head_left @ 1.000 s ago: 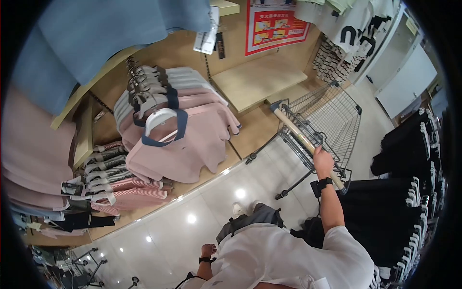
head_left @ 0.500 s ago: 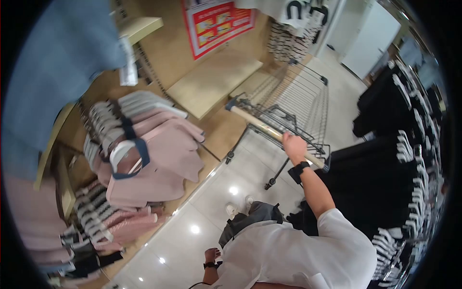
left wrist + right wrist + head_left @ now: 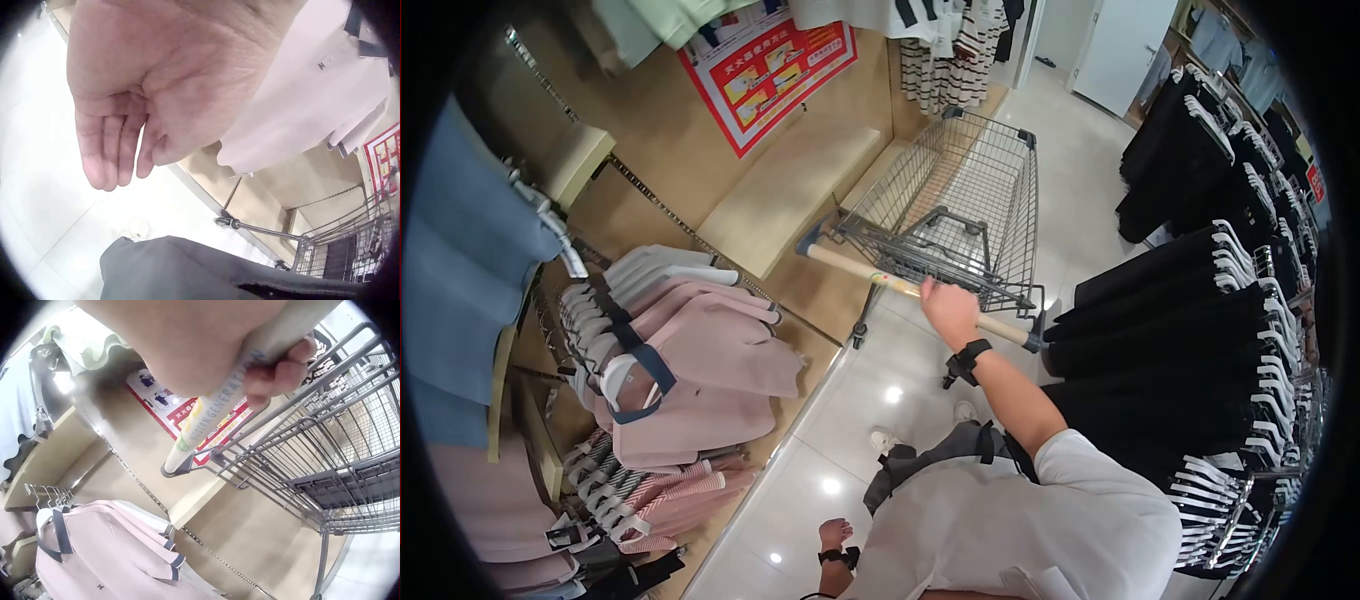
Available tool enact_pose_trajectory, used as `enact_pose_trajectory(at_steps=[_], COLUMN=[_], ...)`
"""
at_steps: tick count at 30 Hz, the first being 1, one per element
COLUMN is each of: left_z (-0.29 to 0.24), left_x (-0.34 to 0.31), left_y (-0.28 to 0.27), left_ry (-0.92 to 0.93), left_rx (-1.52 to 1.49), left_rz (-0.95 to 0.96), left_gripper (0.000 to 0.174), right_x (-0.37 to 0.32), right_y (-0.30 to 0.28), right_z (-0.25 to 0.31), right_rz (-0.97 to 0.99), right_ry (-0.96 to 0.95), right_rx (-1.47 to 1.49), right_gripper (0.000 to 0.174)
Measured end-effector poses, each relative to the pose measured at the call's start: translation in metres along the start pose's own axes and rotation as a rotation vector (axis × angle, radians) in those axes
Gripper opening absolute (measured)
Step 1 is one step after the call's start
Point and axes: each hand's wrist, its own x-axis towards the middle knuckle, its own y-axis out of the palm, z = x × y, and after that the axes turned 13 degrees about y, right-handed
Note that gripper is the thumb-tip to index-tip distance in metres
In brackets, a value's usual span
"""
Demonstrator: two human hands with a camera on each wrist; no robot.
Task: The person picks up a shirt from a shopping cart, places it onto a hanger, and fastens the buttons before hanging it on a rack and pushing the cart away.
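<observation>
My right hand [image 3: 950, 312] grips the beige handle bar [image 3: 855, 265] of a wire shopping cart [image 3: 990, 185]. In the right wrist view its fingers [image 3: 281, 378] curl round the bar, which carries printed lettering. Only bare wire mesh shows inside the cart's basket. Down at my side hangs my left hand [image 3: 835, 533], holding nothing. The left wrist view shows that hand's palm [image 3: 169, 69] with its fingers loosely bent. Nearest to it in that view is a pink polo shirt [image 3: 312, 94] on the rack.
Pink shirts [image 3: 710, 385] hang along the wall on the left, under blue garments [image 3: 460, 290]. A wooden shelf [image 3: 790, 195] sits below a red poster [image 3: 775, 75]. Black garments [image 3: 1160, 330] on white hangers line the right side. The tiled floor [image 3: 1070, 160] runs ahead to a white door [image 3: 1125, 55].
The cart and my right hand have shifted left in the head view as the view turned right and moved along the aisle. The right hand keeps its grip; the left still hangs.
</observation>
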Motion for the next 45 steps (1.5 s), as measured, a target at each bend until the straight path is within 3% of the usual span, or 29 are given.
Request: enact_pose_trajectory(at_steps=[5, 8, 10, 12, 14, 16, 17, 19, 20, 22, 26, 32, 34, 36, 38, 39, 41, 42, 44, 45], left_z=[-0.008, -0.004, 0.002, 0.007, 0.016, 0.039, 0.043, 0.046, 0.051, 0.094, 0.084, 0.048, 0.034, 0.046, 0.042, 0.04, 0.046, 0.044, 0.038, 0.029], left_x=[-0.032, -0.051, -0.071, -0.085, -0.102, -0.102, -0.104, -0.111, -0.116, -0.11, -0.101, -0.1, -0.104, -0.073, -0.061, -0.051, -0.036, -0.034, -0.036, -0.043], left_y=[0.067, 0.11, 0.142, 0.169, 0.184, 0.182, 0.185, 0.187, 0.19, 0.181, 0.185, 0.216, 0.23, 0.225, 0.226, 0.227, 0.223, 0.222, 0.217, 0.223], left_ry=[-0.014, -0.019, -0.03, 0.074, 0.095, 0.557, 0.559, 0.588, 0.584, 0.473, 0.554, 0.688, 0.509, 0.461, 0.411, 0.421, 0.631, 0.633, 0.779, 0.383], left_rx=[-0.04, -0.073, -0.093, 0.215, 0.272, 0.767, 0.764, 1.424, 1.421, 1.041, 1.039, 1.001, 0.649, 0.597, 0.9, 0.893, 1.35, 1.346, 1.104, 0.551], left_rz=[-0.036, 0.018, 0.056, 0.101, 0.03, 0.231, 0.213, 0.443, 0.43, 0.231, 0.215, 0.204, 0.06, 0.073, 0.133, 0.138, 0.264, 0.268, 0.26, 0.167], left_gripper=[0.017, 0.016, 0.017, 0.021, 0.024, 0.028, 0.028, 0.031, 0.031, 0.035, 0.034, 0.033, 0.03, 0.028, 0.026, 0.026, 0.023, 0.023, 0.02, 0.019], right_x=[0.005, 0.01, 0.01, 0.011, 0.012, 0.014, 0.014, 0.015, 0.017, 0.017, 0.021, 0.031, 0.035, 0.035, 0.031, 0.031, 0.031, 0.032, 0.03, 0.032], right_y=[-0.001, 0.011, 0.01, 0.009, 0.005, 0.005, 0.005, 0.005, 0.006, 0.006, 0.008, -0.002, -0.002, -0.001, 0.004, 0.007, 0.007, 0.004, 0.004, 0.007], right_z=[-0.011, -0.025, -0.033, -0.037, -0.04, -0.043, -0.044, -0.044, -0.043, -0.044, -0.043, -0.043, -0.043, -0.041, -0.042, -0.041, -0.041, -0.04, -0.038, -0.04], right_rz=[0.067, -0.036, -0.207, -0.172, -0.145, -0.037, -0.035, 0.019, 0.023, 0.002, -0.008, 0.264, 0.373, 0.329, 0.291, 0.28, 0.272, 0.298, 0.334, 0.307], right_ry=[-0.038, -0.187, -0.395, -0.405, -0.413, -0.392, -0.404, -0.376, -0.385, -0.375, -0.392, -0.395, -0.396, -0.401, -0.401, -0.405, -0.405, -0.39, -0.378, -0.396], right_rx=[0.059, 0.146, 0.248, 0.277, 0.305, 0.26, 0.273, 0.283, 0.291, 0.252, 0.257, 0.223, 0.236, 0.215, 0.191, 0.175, 0.153, 0.148, 0.139, 0.112], right_gripper=[0.053, 0.041, 0.029, 0.028, 0.027, 0.027, 0.027, 0.028, 0.028, 0.028, 0.029, 0.032, 0.036, 0.037, 0.039, 0.04, 0.041, 0.042, 0.044, 0.045])
